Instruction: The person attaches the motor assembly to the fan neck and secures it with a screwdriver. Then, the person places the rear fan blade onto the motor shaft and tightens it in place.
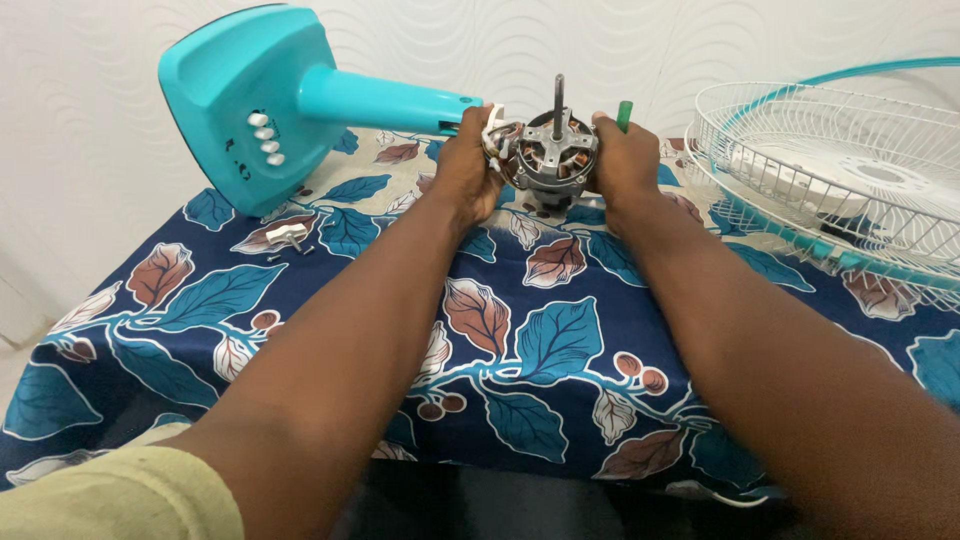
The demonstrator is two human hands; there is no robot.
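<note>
Head view shows a bare electric fan motor with copper windings and a dark steel shaft (553, 152) held upright near the far edge of the table, which is covered with a navy cloth printed with teal and brown leaves (540, 330). The motor is clasped from both sides and its underside seems to rest on the cloth.

As a judgement, the main risk is the loose white wiring and connector (493, 133) at the motor's left side: it lies right under the fingers and could be pinched or tugged if the motor is turned. The motor could also tip, since the shaft stands tall. Small white plastic clip and screws (287, 236) near the left edge could roll off.

Left hand (466, 172) has its arm stretched straight forward, fingers curled around the motor's left flank. Right hand (624, 165) mirrors it, fingers wrapped on the right flank, and a green rod-like tool (624, 115) pokes up beside its fingertips; whether it is gripped I cannot tell.

Turquoise plastic fan base with neck and white push-buttons (260, 100) lies tilted at the far left corner; white wire fan guard (840, 170) sits at the right edge.
</note>
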